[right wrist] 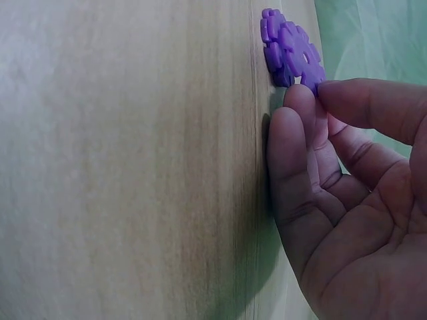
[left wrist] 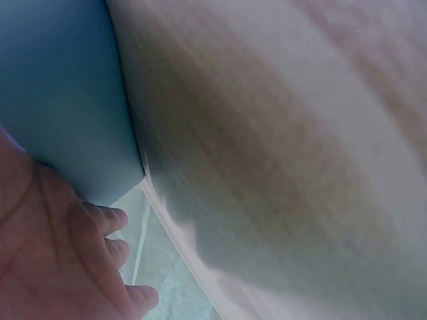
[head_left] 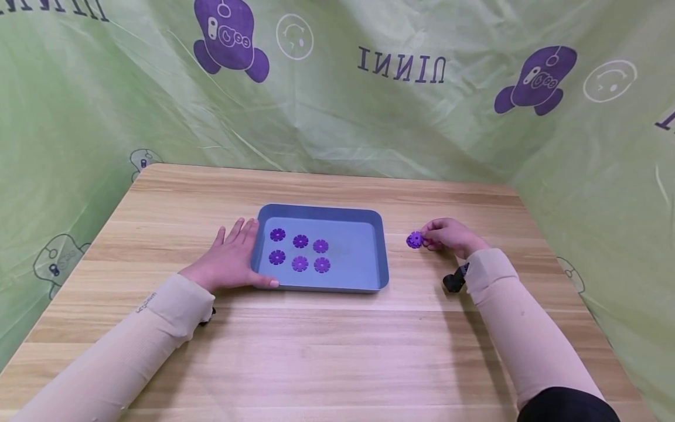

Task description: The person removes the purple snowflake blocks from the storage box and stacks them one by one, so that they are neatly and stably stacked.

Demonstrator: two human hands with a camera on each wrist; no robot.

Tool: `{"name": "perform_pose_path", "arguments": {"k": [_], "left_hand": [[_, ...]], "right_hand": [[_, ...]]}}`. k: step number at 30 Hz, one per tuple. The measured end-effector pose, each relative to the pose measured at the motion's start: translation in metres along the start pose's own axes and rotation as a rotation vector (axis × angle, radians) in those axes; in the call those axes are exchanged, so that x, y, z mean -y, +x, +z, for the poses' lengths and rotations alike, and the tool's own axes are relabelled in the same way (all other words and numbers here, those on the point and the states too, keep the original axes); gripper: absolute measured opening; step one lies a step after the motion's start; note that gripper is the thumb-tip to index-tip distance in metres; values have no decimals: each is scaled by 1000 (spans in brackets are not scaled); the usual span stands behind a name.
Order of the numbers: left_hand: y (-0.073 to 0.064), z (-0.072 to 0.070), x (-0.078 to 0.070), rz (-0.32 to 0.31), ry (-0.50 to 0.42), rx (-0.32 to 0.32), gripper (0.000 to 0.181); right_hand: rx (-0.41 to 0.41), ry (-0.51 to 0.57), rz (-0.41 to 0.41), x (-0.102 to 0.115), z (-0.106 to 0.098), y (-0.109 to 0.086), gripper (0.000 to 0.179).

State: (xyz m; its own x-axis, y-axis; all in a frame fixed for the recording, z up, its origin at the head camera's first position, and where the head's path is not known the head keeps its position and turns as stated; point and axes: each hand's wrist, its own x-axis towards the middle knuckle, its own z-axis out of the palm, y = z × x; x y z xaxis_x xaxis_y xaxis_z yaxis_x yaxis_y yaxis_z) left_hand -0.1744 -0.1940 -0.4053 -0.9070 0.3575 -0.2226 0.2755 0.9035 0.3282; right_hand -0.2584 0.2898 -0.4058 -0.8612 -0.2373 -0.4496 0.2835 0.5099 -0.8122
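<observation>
A blue-grey rectangular tray (head_left: 358, 249) lies flat on the table. Several purple notched plastic discs (head_left: 300, 264) sit in two rows in its left and middle part. My left hand (head_left: 232, 258) rests spread against the tray's left side, its thumb along the near left corner; in the left wrist view the palm (left wrist: 47, 247) is beside the tray wall (left wrist: 73, 100). Right of the tray, my right hand (head_left: 450, 235) pinches a purple disc (right wrist: 305, 57) between thumb and fingertips. At least one more purple disc (right wrist: 270, 30) is directly behind it, partly hidden.
The wooden table (head_left: 337, 351) reaches around the tray on all sides. A green curtain (head_left: 337, 129) with purple cartoon prints hangs behind and at both sides. A black wrist camera (head_left: 454, 280) sits below the right cuff.
</observation>
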Motion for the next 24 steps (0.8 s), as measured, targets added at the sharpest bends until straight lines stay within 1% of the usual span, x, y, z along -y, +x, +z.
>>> {"name": "perform_pose_path", "arguments": {"k": [8,15,20,24], "left_hand": [[-1,2,0,11,-29,-20,150],[-1,2,0,-2,-15,9,151],[-1,2,1,8,-21,-8,149],[0,2,1,6,-16,-4,149]], "right_hand": [[7,-6,3,-1,0,1,18],[15,-61,4,-2,2,2,16],[15,-83,-3,-1,3,2,16],[19,-77,-11,1,3,1,18]]}}
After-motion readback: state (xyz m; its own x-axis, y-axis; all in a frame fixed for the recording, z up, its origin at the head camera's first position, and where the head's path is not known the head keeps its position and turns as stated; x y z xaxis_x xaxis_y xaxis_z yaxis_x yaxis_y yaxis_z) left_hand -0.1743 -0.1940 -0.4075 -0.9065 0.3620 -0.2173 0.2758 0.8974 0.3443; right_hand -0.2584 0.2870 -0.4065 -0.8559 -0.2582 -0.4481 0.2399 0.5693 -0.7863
